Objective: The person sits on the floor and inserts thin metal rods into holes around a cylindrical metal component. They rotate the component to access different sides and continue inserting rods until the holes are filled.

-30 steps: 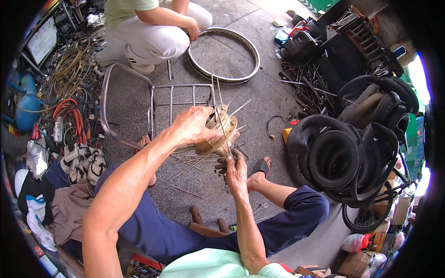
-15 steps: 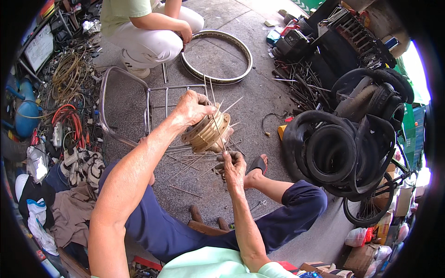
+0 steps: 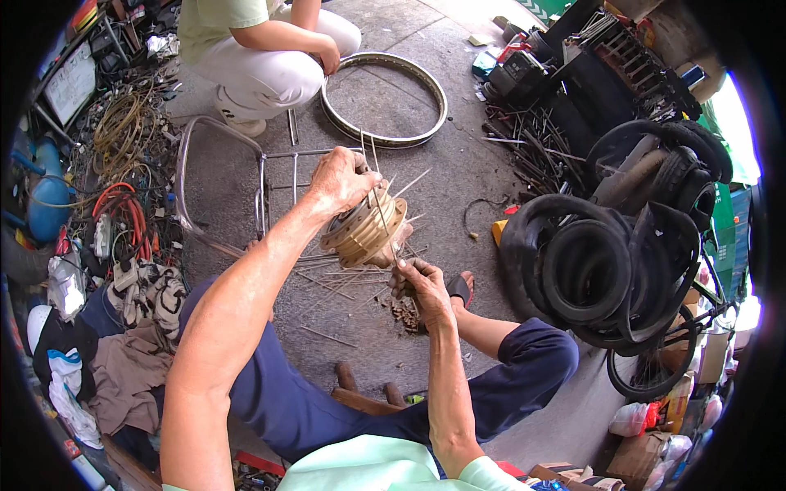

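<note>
A tan, grimy wheel hub [image 3: 368, 236] with a drilled flange stands tilted in front of me, several thin metal spokes [image 3: 415, 183] sticking out of it. At its upper edge my left hand [image 3: 342, 180] is closed, thumb and fingers pinching a spoke beside the flange. That hand partly covers the hub's top. My right hand [image 3: 422, 285] is closed low at the hub's right side, its thumb and forefinger pinching a spoke's lower end. The right hand's other fingers are curled. More loose spokes [image 3: 332, 282] lie on the floor beneath.
A bare wheel rim [image 3: 442, 106] lies ahead, beside a crouching person [image 3: 262, 74]. A metal tube frame [image 3: 182, 176] lies left. Black tyres [image 3: 544, 286] are heaped right. A small pile of nipple-like bits [image 3: 405, 315] lies near my sandalled foot [image 3: 463, 288]. Cables and cloths crowd the left.
My left hand has shifted slightly up along the hub's top. My right hand has moved a little right and up, uncovering the pile of small bits. The hub has hardly moved.
</note>
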The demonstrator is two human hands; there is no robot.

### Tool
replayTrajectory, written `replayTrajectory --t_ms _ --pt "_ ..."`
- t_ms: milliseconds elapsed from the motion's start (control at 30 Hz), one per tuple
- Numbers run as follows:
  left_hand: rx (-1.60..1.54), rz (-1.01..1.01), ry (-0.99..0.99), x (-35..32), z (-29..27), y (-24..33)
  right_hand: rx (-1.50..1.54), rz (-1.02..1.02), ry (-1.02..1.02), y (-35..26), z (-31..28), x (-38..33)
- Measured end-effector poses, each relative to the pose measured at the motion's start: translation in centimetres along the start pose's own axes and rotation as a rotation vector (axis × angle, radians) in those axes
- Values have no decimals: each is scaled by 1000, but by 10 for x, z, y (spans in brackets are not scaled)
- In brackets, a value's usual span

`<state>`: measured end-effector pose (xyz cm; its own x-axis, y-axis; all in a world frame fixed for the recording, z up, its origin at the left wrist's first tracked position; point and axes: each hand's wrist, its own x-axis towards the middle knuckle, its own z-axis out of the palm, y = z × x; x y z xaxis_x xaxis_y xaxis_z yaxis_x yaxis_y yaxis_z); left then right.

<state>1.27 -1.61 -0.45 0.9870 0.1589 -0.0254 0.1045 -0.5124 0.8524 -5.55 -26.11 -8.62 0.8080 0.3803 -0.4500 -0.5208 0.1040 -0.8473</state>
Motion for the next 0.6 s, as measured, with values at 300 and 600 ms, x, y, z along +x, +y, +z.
replayTrajectory --t_ms 300,600 --pt "-37 17 -103 0 -17 2 12 -2 7 -3 2 9" --pt "-247 23 65 -4 -58 -6 -103 -105 116 -12 30 14"
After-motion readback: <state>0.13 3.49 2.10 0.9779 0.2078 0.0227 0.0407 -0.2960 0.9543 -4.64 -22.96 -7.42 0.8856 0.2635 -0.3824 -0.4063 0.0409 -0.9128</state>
